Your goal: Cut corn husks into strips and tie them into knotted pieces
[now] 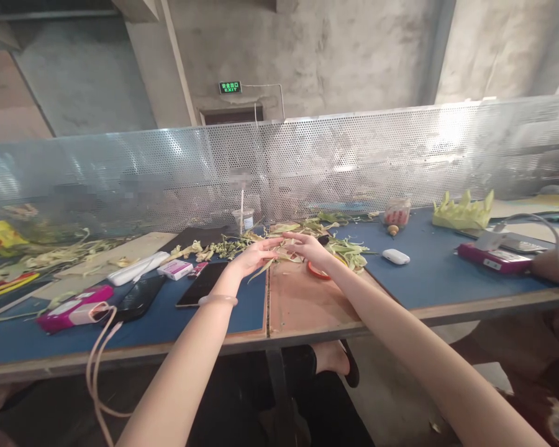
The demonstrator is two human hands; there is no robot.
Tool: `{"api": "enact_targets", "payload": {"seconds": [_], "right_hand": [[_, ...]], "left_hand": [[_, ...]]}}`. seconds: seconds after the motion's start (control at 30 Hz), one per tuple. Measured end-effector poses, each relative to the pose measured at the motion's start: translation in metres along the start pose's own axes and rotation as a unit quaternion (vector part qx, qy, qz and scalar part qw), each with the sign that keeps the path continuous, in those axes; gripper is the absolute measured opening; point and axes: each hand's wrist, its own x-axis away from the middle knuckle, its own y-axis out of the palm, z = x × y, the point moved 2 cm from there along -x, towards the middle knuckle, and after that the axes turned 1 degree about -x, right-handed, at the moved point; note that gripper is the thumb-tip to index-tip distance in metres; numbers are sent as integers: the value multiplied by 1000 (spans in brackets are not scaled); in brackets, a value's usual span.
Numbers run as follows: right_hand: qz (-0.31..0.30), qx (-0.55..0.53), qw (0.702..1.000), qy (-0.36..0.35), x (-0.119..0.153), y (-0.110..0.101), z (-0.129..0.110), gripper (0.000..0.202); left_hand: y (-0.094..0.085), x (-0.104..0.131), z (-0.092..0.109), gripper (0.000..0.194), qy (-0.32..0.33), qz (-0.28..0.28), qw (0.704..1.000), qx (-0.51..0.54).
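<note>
My left hand (254, 257), with a pale bangle (218, 301) on the wrist, reaches over the middle of the table with its fingers stretched out. Opposite it, my right hand (311, 251) points its extended fingers inward, so the fingertips of both hands come close together. Beneath and around them lie long green leaf scraps (351, 253); I see none clearly gripped. An orange loop (317, 271), like a scissors handle, shows partly under my right wrist. Small curled green trimmings (228, 248) lie to the left of my left hand.
A black phone (202, 287), a purple power bank (74, 308) with a cable, and a white earbud case (395, 256) lie on the blue tabletop (423, 285). A perforated metal screen (307, 167) stands behind. Another person's hand (556, 266) is at the right edge.
</note>
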Motion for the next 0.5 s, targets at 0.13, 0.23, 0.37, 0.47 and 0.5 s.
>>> {"api": "enact_targets", "payload": {"seconds": [0.13,0.23,0.37,0.47,0.5], "right_hand": [[-9,10,1000,-5,-3,-4,7,52],[-9,5,1000,-5,-5,-6,10,53],[-10,-7,1000,-5,-7,-6,11,55],[-2,-6,1000,-1,-7,-5,11,56],[5,-6,1000,-2,-7,-5,11,56]], "left_hand": [[-1,-1,-2,52,-16,3,1000,-6],[-1,-2,-2,54,-15,10,1000,-10],[-1,-2,-1,52,-3,16,1000,-11],[-1,-1,0,51,-4,12,1000,-16],[0,0,0,51,-7,11,1000,-18]]}}
